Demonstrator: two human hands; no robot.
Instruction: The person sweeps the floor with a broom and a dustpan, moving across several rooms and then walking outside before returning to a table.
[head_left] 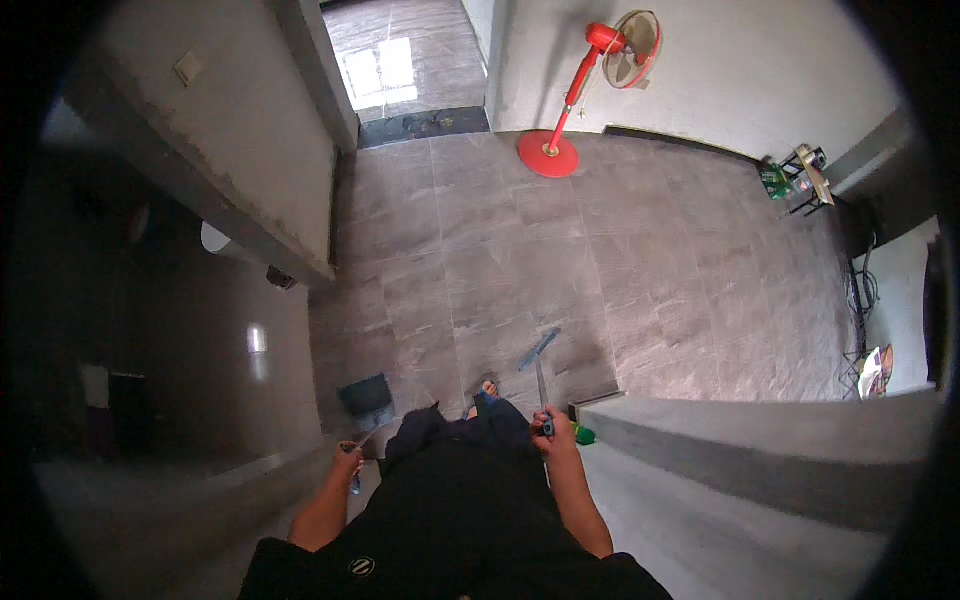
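Head view, landmark = red pedestal fan (590, 80) at the far wall. No labels or signs legible; the only package-like items are small: a green box-shaped thing on a low dark rack (800, 180) to the right of the fan in the corner, and a flat white-and-coloured item (876, 370) by the right wall, well nearer than the fan; contents too small to tell. Pale square wall plate (187, 67) far left of the fan on the grey wall. Right hand (553, 437), straight below the fan at the near end of the floor, fingers closed around the thin handle of a broom (540, 350), whose dark flat head sits on the tiles just ahead of the hand. Left hand (347, 462), left of that, fingers wrapped on the handle of a dark dustpan (365, 395), pan resting on the floor just ahead of it near the left wall's foot. One sandalled foot (486, 392) shows between the two tools. Small green object (583, 435) just right of the right hand, at the end of a grey ledge (760, 440). Floor (620, 270): large grey stone-look tiles. Doorway (390, 60) left of the fan, bright light patch on the floor beyond. Walls plain grey plaster.
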